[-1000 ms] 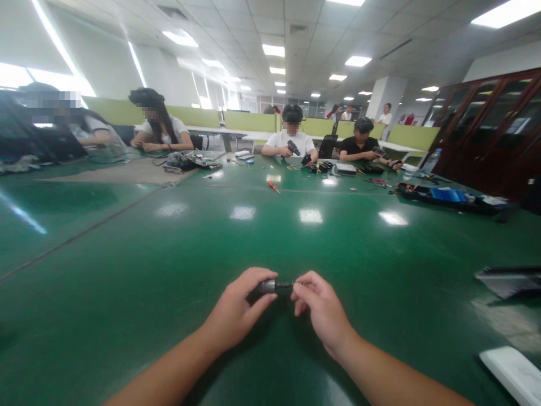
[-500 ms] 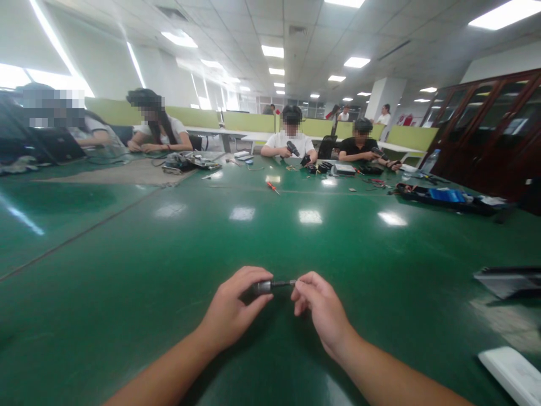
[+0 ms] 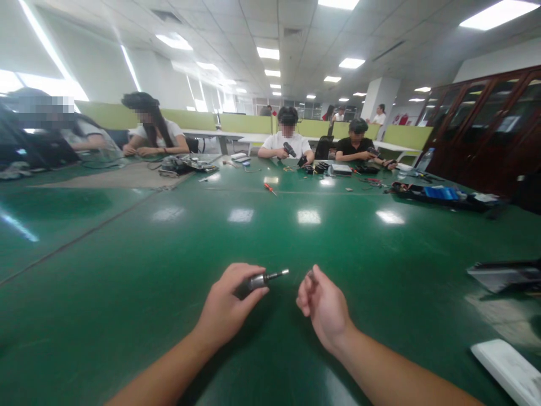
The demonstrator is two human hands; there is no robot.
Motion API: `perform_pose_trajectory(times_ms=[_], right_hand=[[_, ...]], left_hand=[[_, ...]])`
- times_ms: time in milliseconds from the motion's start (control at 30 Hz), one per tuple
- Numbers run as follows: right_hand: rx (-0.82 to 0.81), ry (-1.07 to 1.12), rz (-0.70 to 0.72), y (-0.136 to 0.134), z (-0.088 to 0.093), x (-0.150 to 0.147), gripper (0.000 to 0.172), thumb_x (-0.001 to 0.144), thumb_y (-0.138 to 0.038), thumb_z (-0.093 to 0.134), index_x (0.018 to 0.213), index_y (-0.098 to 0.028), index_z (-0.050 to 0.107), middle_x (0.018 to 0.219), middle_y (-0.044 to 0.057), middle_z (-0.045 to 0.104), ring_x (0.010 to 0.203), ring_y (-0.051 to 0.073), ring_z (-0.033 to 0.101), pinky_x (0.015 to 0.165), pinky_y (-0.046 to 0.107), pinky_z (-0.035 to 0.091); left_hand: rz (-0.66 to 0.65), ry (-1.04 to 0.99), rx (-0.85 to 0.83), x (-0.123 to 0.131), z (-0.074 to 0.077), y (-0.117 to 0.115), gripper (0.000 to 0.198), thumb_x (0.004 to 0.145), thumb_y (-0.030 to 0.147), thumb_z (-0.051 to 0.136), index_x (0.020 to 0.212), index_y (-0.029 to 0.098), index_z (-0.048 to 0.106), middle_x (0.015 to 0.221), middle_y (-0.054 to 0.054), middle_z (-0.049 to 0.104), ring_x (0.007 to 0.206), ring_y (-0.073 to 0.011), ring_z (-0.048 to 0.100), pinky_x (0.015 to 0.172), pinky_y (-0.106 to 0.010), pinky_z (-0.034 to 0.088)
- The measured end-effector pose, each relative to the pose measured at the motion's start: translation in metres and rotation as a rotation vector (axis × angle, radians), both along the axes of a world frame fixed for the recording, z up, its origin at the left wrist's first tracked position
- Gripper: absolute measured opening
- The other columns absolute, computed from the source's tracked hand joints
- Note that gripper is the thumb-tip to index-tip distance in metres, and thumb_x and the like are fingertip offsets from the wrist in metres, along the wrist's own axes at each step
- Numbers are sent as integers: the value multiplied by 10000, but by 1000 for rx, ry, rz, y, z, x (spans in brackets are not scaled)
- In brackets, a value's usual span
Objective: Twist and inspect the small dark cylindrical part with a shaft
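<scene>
My left hand (image 3: 231, 299) grips a short, dark metal cylinder with a thin shaft (image 3: 258, 280) between thumb and fingers. The shaft points right and slightly up, and its bright silver tip stands free of both hands. A small gap to the right of that tip, my right hand (image 3: 324, 304) is closed in a pinch, thumb against curled fingers. Something small and greyish may show at its fingertips, too tiny to make out. Both hands are just above the green tabletop (image 3: 169, 254).
A red-handled screwdriver (image 3: 270, 189) lies farther off. At the right edge are a white power strip (image 3: 507, 369) and a dark flat object (image 3: 502, 276). A long black tray (image 3: 439, 194) holds blue material. Across the table sit several people, one holding a drill (image 3: 289, 149).
My right hand has let go of the shaft's tip and moved a little right. The cylinder in my left hand now tilts upward, its silver tip uncovered.
</scene>
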State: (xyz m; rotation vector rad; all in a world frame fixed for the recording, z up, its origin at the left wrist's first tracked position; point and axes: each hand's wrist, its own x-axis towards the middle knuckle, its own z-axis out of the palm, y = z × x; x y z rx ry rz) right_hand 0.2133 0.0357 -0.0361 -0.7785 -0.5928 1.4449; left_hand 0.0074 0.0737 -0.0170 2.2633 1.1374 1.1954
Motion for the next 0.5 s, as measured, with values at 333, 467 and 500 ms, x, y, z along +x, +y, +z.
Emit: perform_pose_trajectory(times_ms=[333, 467, 500], right_hand=[[8, -72, 75, 2, -4, -2, 528, 863, -646, 580, 602, -219, 410, 450, -54, 456, 386, 92, 349, 433, 259, 198], [7, -81, 86, 2, -5, -2, 527, 861, -655, 572, 610, -221, 408, 454, -50, 467, 394, 97, 370, 440, 259, 214], [8, -86, 89, 2, -5, -2, 528, 859, -658, 571, 611, -221, 408, 455, -48, 471, 396, 99, 373, 442, 259, 220]], left_hand=[[137, -612, -605, 3, 15, -5, 608, 871, 535, 661, 1308, 116, 599, 1180, -159, 717, 1004, -264, 727, 961, -421, 588], [146, -559, -593, -33, 38, -23, 570, 810, 512, 743, 1239, 147, 656, 1193, -151, 724, 1086, -303, 711, 1005, -436, 571], [185, -457, -537, -49, 40, -28, 570, 784, 517, 766, 1227, 171, 668, 1175, -137, 737, 1081, -312, 714, 997, -446, 575]])
